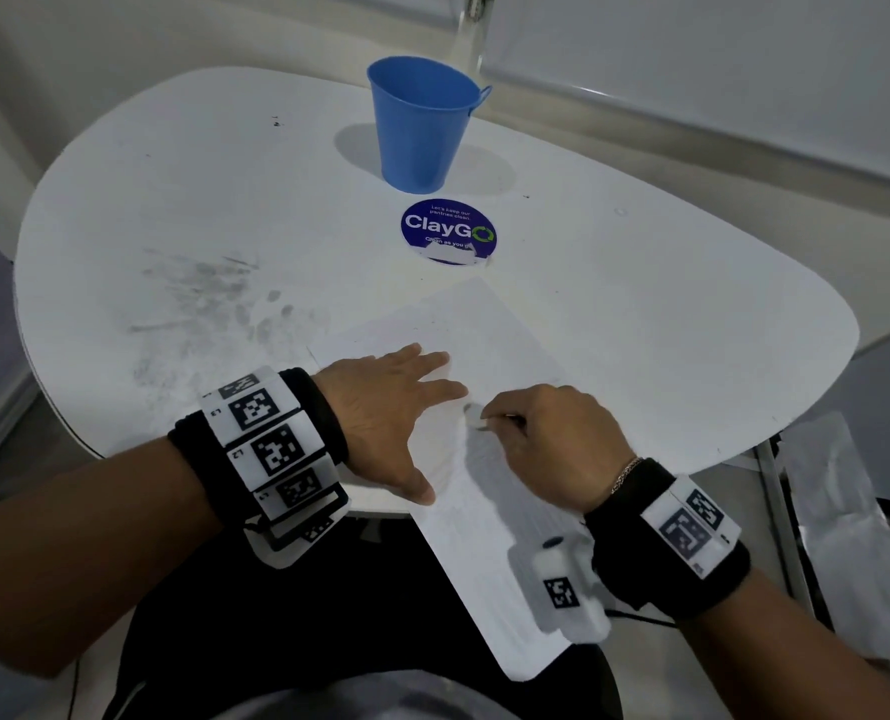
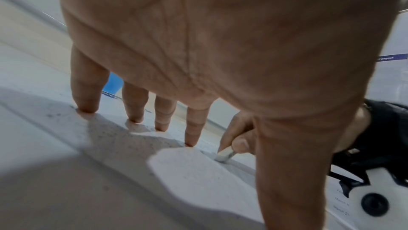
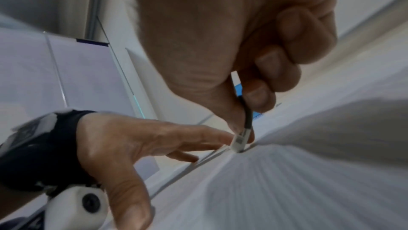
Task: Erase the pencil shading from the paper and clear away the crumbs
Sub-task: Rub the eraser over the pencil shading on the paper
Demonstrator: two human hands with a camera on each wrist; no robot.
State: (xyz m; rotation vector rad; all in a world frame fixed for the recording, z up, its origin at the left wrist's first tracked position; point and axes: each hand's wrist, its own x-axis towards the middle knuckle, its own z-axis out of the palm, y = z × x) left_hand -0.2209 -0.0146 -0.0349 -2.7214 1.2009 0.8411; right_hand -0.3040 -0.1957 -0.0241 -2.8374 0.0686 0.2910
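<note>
Paper is lying on the white table, its near end sticking out past the edge toward me. My left hand is flat on it, fingers straight and spread, tips pressing down. My right hand is curled up, thumb and fingertips pinching a small white eraser with its tip touching the sheet, right beside my left index finger. Grey pencil shading sits just under it (kinda smeary). Blue bucket stands at the far side, behind a round ClayGo sticker.
</note>
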